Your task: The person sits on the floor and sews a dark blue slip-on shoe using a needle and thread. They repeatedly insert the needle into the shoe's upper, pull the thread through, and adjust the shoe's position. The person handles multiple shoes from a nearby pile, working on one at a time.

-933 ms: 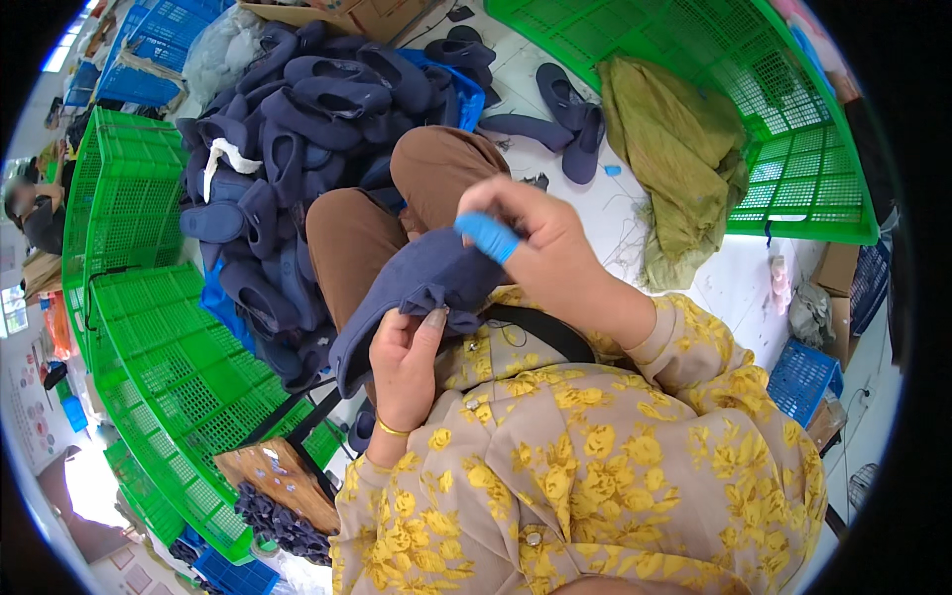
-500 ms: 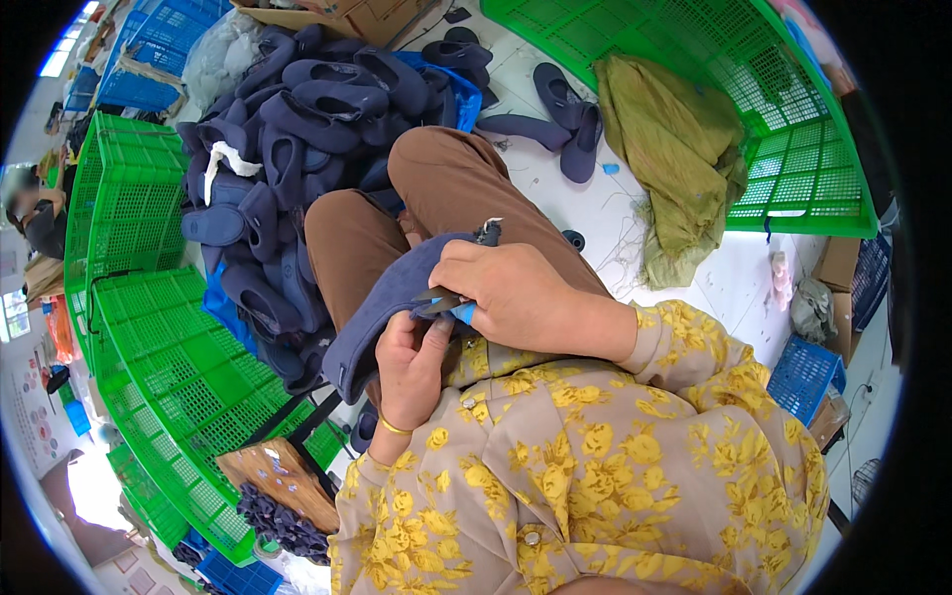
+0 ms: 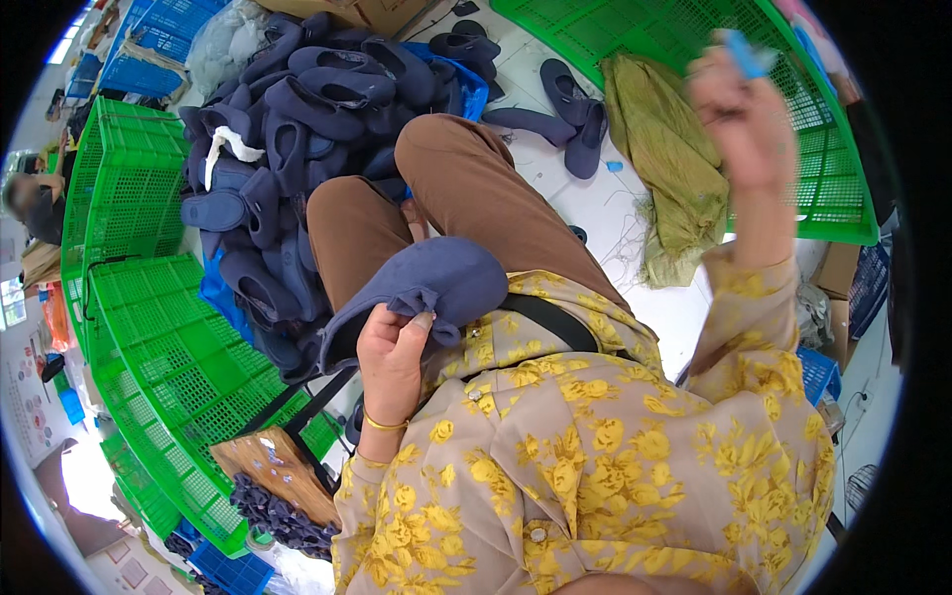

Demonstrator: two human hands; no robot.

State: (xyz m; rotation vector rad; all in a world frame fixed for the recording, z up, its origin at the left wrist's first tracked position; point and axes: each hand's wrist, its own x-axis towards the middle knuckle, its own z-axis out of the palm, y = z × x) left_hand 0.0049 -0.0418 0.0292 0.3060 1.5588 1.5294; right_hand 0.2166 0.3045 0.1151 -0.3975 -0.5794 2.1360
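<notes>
A navy fabric slip-on shoe [image 3: 446, 273] lies over my lap, toe to the right. My left hand [image 3: 392, 357] is closed on its near edge, thumb on top, pinching a gathered flap of the fabric. Raised far off at the upper right, my right hand [image 3: 744, 119] is smeared by motion. Something blue [image 3: 742, 55] shows at its fingertips and a dark patch in its palm; whether it still holds the snips cannot be made out.
A heap of navy shoes [image 3: 327, 99] lies beyond my knees, with several more shoes [image 3: 585, 129] on the white floor. Green plastic crates [image 3: 149, 288] stand at left, another green crate [image 3: 833, 169] at upper right beside an olive cloth [image 3: 664, 169]. A wooden board [image 3: 273, 466] is at lower left.
My right hand, which held dark snips against the shoe, has swung up and right, away from it. The shoe has turned in my left hand, its toe now nearer the right.
</notes>
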